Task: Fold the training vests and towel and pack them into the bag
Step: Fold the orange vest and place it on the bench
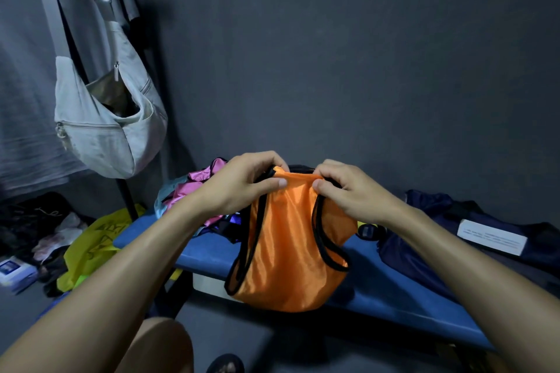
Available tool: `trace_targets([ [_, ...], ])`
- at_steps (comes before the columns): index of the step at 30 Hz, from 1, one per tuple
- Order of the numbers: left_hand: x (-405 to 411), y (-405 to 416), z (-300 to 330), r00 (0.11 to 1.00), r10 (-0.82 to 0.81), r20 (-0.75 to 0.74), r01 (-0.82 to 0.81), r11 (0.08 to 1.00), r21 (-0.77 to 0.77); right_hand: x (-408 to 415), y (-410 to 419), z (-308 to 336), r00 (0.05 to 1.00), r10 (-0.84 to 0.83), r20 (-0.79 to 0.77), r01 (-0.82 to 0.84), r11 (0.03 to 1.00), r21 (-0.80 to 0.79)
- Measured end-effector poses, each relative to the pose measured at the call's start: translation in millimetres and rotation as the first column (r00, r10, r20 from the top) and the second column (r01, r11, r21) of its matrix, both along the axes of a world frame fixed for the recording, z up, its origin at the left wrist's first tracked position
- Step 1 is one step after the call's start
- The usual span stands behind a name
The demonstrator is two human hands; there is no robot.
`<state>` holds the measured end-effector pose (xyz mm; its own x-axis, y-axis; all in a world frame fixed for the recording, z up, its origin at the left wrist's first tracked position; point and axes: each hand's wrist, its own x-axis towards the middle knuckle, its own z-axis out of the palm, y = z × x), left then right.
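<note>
A shiny orange training vest (288, 248) with black trim hangs in the air above the blue bench (394, 291). My left hand (242, 185) pinches its top edge on the left. My right hand (348, 188) pinches the same edge on the right, thumbs close together. Behind my left hand a heap of more vests (194, 188), pink and light blue among them, lies on the bench. A dark navy bag (448, 221) sprawls on the bench at the right, with a white label (492, 238) on it.
A grey sling bag (109, 127) hangs from a rack at the left, over a grey shirt. A yellow plastic bag (91, 245) and loose clutter lie on the floor at the left. A dark wall backs the bench. My knee (163, 345) shows at the bottom.
</note>
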<state>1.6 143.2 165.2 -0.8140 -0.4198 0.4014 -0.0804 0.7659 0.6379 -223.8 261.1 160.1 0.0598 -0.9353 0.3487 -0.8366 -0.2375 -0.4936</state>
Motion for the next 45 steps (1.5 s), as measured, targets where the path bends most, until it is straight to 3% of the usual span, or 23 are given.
trace_targets([
  [12, -4, -7, -6, 0.998, 0.068, -0.016, -0.068, 0.998, 0.006, 4, -1, -3, 0.999, -0.038, -0.031, 0.039, 0.999, 0.021],
  [16, 5, -12, -10, 0.999, 0.021, 0.027, -0.024, 0.992, 0.120, -1, -4, 5, 1.000, -0.029, -0.003, 0.029, 0.998, 0.057],
  [21, 5, -13, -17, 0.994, 0.081, -0.070, -0.064, 0.974, 0.219, -3, -9, 6, 0.990, -0.012, 0.141, 0.006, 0.999, 0.045],
  [28, 3, -25, -25, 0.965, 0.257, -0.054, -0.256, 0.966, 0.020, 18, -18, -14, 0.993, -0.053, 0.101, 0.062, 0.994, -0.086],
  [31, -5, -48, -2, 0.961, 0.272, 0.050, -0.257, 0.945, -0.202, 26, -31, -21, 0.978, -0.093, 0.188, 0.103, 0.994, -0.044],
  [34, -55, -73, 13, 0.977, 0.194, 0.084, -0.153, 0.923, -0.352, 15, -46, -44, 0.872, -0.201, 0.447, 0.241, 0.970, -0.033],
  [38, -118, -92, -27, 0.967, 0.204, 0.153, -0.122, 0.897, -0.425, -21, -52, -104, 0.615, -0.403, 0.678, 0.468, 0.878, 0.098],
  [42, -77, -104, -101, 0.964, 0.265, 0.009, -0.253, 0.929, -0.269, -59, -34, -197, 0.372, -0.661, 0.651, 0.540, 0.725, 0.427],
  [45, -28, -100, -150, 0.911, 0.389, 0.135, -0.374, 0.919, -0.126, -76, -22, -229, 0.318, -0.729, 0.606, 0.546, 0.664, 0.512],
])
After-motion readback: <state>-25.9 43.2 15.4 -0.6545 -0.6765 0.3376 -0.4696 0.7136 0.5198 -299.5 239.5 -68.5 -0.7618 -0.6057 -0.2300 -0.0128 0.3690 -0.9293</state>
